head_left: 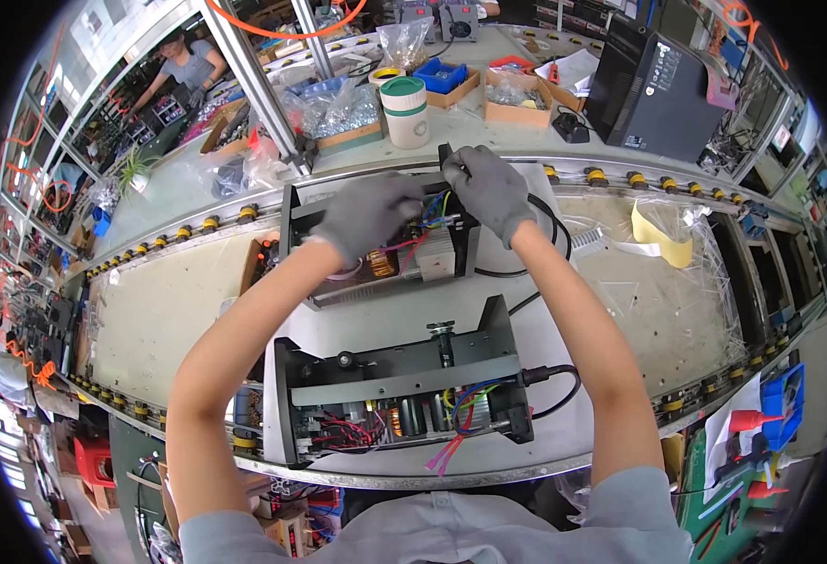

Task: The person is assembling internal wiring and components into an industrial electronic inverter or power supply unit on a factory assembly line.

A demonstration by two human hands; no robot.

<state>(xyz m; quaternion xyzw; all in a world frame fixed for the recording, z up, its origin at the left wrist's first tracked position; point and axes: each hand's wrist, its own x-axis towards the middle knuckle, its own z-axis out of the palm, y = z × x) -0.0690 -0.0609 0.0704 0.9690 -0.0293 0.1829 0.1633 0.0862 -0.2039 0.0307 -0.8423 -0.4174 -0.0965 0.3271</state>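
Two open metal units sit on the counter [150, 310]; the far unit [380, 249] is under both gloved hands. Left hand [368, 214] lies curled over its top, fingers [411, 193] bent down onto the coloured wires [432, 214] inside; what they hold, cannot tell. Right hand [488, 188] closed at the unit's far right corner, fingers pinched on a small dark part. Near unit [404, 385] lies untouched, close to the body.

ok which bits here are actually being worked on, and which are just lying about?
In hand:
- far open chassis, left hand on its wiring
- right hand at its back corner

Lying about:
- near open chassis
- white-and-green cup
- cardboard parts boxes
- black case
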